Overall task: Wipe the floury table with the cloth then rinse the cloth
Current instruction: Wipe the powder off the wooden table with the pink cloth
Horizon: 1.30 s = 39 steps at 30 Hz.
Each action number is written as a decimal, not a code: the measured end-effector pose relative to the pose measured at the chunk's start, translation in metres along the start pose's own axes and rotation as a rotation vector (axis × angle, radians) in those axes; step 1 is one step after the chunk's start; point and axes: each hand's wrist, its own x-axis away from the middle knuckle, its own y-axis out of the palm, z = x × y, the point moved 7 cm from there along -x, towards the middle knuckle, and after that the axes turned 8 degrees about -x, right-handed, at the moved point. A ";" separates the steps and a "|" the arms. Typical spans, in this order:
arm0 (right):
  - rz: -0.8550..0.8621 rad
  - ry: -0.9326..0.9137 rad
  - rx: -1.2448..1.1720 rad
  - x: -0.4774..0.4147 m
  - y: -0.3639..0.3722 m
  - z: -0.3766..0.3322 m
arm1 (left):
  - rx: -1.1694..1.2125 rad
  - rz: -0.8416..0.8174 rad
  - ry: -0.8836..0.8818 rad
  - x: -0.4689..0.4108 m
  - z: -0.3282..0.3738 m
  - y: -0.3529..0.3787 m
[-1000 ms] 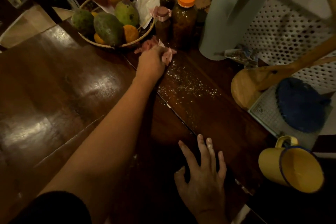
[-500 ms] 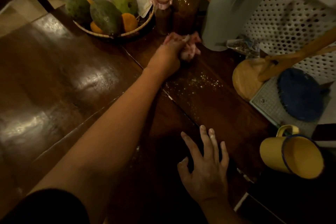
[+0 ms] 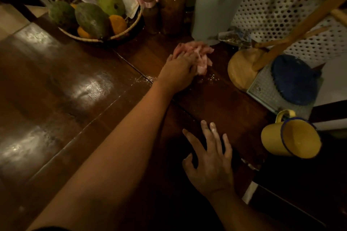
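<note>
My left hand (image 3: 178, 72) is stretched across the dark wooden table (image 3: 62, 88) and presses a crumpled pink cloth (image 3: 199, 58) against the tabletop near the far edge. A few white flour specks (image 3: 211, 78) lie just in front of the cloth, and a thin flour line (image 3: 145, 79) shows left of my wrist. Closer to me, my right hand (image 3: 208, 157) rests flat on the table with its fingers spread and flour on the fingertips, holding nothing.
A woven fruit basket (image 3: 97, 22) and brown jars (image 3: 171, 3) stand behind the cloth, next to a pale green cylinder (image 3: 214, 2). At the right are a round wooden base (image 3: 242, 70), a blue lid (image 3: 294, 78) on a mat, and a yellow enamel mug (image 3: 293, 137).
My left hand has swept the pink cloth rightward along the far side of the table. Most of the scattered flour patch is gone. My right hand has stayed in place.
</note>
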 end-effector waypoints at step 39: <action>0.066 -0.027 -0.060 0.000 -0.006 -0.002 | -0.142 -0.111 0.167 -0.056 0.076 0.024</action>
